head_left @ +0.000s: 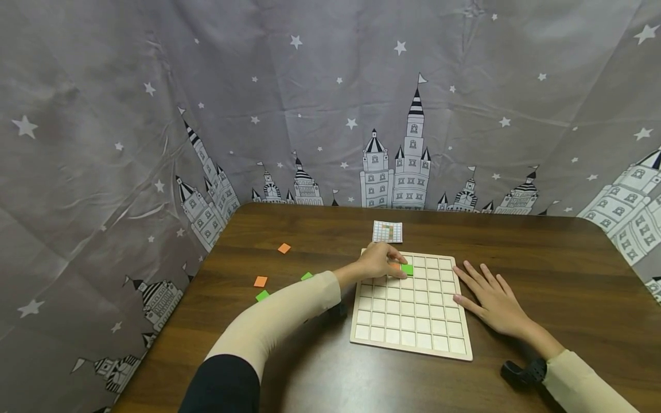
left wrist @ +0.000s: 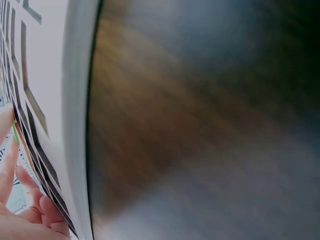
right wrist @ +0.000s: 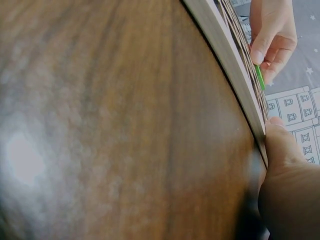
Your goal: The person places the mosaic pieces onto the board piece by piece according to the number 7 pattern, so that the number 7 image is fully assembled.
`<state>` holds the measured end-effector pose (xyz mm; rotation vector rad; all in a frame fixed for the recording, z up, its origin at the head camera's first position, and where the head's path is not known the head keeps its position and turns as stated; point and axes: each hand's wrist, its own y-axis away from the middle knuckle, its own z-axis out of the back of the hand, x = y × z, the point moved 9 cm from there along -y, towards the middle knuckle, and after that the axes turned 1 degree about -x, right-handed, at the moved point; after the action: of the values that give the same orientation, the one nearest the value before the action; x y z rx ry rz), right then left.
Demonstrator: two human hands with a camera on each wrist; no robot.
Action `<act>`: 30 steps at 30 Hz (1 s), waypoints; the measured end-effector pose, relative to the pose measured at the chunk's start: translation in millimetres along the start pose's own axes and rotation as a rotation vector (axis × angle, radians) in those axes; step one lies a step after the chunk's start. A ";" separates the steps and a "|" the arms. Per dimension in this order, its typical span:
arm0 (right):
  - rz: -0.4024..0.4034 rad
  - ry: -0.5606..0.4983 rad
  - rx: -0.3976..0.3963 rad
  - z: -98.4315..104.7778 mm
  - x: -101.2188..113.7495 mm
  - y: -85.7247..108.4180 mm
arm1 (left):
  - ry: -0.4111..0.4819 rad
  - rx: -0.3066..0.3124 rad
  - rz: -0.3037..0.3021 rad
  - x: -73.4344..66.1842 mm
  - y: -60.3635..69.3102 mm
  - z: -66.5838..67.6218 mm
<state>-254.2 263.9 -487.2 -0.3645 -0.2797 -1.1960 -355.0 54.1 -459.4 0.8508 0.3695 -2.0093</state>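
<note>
My left hand [head_left: 380, 261] reaches over the far part of a pale wooden grid board [head_left: 415, 341]. Its thumb and index finger pinch a bright green square tile [head_left: 407, 269] by its edges, low over the cells. Just left of that tile, partly hidden by the fingers, is an orange tile [head_left: 395, 266]. In the right wrist view the green tile [right wrist: 260, 77] shows as a thin strip at the fingertips. My right hand [head_left: 490, 298] lies spread on the table at the board's right side, its thumb and a fingertip touching the edge.
A small printed pattern card [head_left: 387, 232] lies behind the board. To the left on the brown table [head_left: 568, 275] are loose orange tiles [head_left: 260, 281] and green tiles [head_left: 263, 295], one partly behind the left sleeve. A grey curtain [head_left: 310, 74] hangs behind.
</note>
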 end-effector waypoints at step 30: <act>0.002 -0.003 0.006 0.5 0.5 -0.1 | 0.168 0.035 -0.052 -8.3 -3.6 24.6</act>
<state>-254.2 263.6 -486.5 -0.3617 -0.2853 -1.1922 -365.5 47.8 -436.2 1.0459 0.4563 -2.0026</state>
